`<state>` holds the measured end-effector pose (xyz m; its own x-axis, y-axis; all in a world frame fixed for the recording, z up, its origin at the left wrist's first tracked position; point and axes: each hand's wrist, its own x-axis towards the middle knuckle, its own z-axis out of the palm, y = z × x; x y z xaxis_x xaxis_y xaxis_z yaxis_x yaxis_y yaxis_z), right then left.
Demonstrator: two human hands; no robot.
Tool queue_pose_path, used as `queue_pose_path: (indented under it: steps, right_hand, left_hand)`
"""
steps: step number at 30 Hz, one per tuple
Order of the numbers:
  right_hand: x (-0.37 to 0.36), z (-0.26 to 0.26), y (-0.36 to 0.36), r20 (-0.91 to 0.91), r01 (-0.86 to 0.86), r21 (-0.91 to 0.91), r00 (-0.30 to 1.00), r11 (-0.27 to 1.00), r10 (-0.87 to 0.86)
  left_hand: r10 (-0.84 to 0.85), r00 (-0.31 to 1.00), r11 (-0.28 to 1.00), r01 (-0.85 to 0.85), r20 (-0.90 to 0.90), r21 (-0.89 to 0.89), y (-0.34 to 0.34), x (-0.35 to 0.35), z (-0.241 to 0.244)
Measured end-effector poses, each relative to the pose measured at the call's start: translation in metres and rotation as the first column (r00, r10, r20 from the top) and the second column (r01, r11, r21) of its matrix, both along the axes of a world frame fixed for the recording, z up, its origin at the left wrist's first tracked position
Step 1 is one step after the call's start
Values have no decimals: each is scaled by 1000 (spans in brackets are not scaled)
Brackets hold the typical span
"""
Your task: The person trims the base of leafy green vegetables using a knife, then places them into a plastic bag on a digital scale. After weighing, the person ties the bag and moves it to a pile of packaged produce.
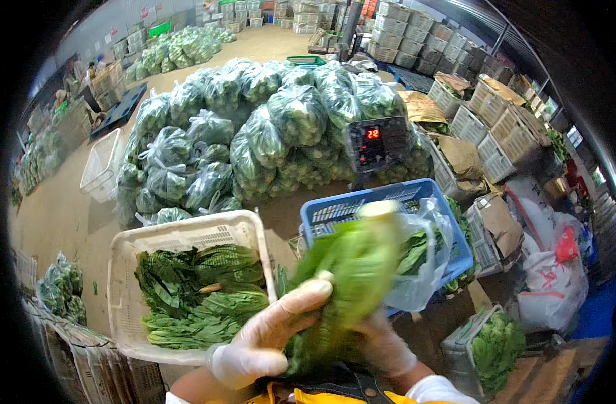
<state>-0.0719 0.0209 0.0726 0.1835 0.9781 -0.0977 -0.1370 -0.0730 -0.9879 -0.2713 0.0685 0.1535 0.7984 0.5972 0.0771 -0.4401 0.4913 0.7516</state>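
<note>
A blurred head of leafy green lettuce is between my hands, its pale cut base tilted up and away from me. My left hand, in a thin translucent glove, presses its fingers along the left side of the leaves, the thumb apart. On the other side my right hand, gloved too, grips the lower leaves, its fingers mostly hidden. Beyond the lettuce is a blue plastic crate with a clear plastic bag over its right part and greens inside. To the left, a white plastic crate holds long dark leaves.
A scale display with lit red digits stands behind the blue crate. Bagged vegetables are heaped beyond it. Stacked crates, white sacks and a crate of lettuce line the right. Upright crates stand at lower left.
</note>
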Motion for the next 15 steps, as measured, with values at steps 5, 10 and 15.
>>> queue_pose_path:
  steps: [5,10,15]
  right_hand:
    - [196,5,-79,44,464,-128,886,877,-462]
    - [333,5,-133,128,751,-139,660,646,-740]
    - [394,20,-106,149,795,77,587,601,-796]
  left_hand:
    - [174,960,950,-105,-219,293,-3,105,-25]
    - [316,784,552,306,-534,776,-8,212,-66]
    - [-131,945,990,139,-299,3,-5,235,-50]
